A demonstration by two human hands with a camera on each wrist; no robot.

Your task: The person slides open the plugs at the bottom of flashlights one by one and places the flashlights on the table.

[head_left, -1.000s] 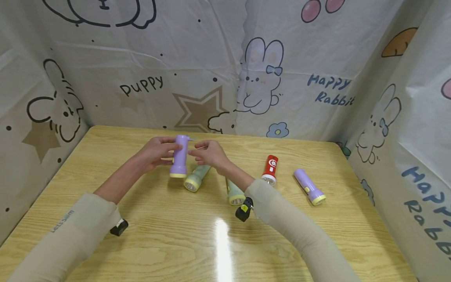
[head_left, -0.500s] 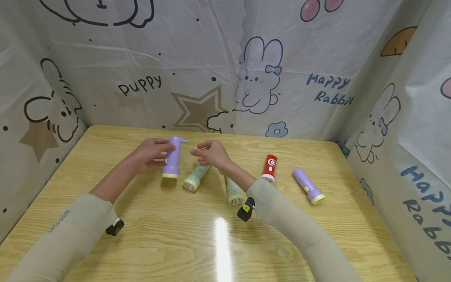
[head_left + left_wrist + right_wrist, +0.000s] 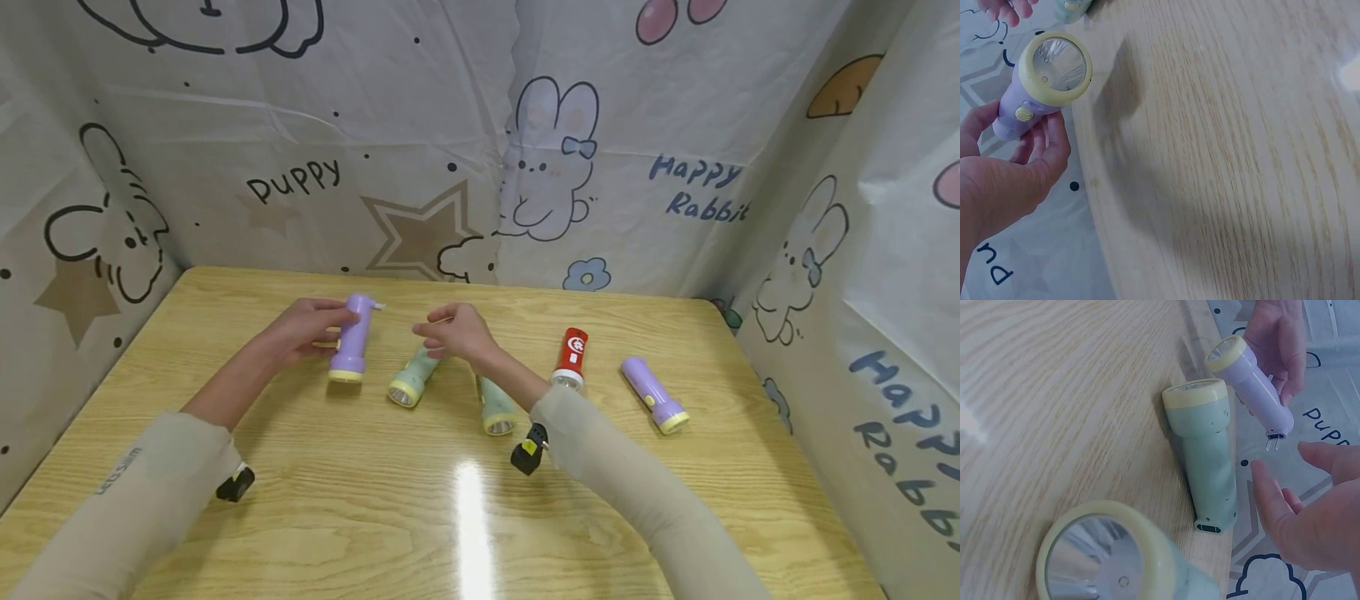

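Note:
My left hand (image 3: 303, 329) grips a purple flashlight (image 3: 352, 340) by its barrel, lens end down, above the table. Its yellow rim and switch face the left wrist view, where the lens (image 3: 1060, 64) looks unlit. Two metal plug prongs (image 3: 1272, 444) stick out near its tail in the right wrist view. My right hand (image 3: 459, 335) hovers to the right, fingers loosely bent, with nothing in them. Below it lies a green flashlight (image 3: 414, 379) with a yellow rim. A second green flashlight (image 3: 497, 408) lies under my right forearm, partly hidden by it.
To the right on the wooden table (image 3: 360, 517) lie a red flashlight (image 3: 572, 354) with a white head and another purple flashlight (image 3: 654, 396). Printed cloth (image 3: 420, 125) walls in the back and both sides. A wrist camera (image 3: 529, 450) hangs under the right sleeve.
My left hand has carried the purple flashlight to the left, away from the right hand. The right hand has shifted slightly right. The flashlights on the table have stayed put.

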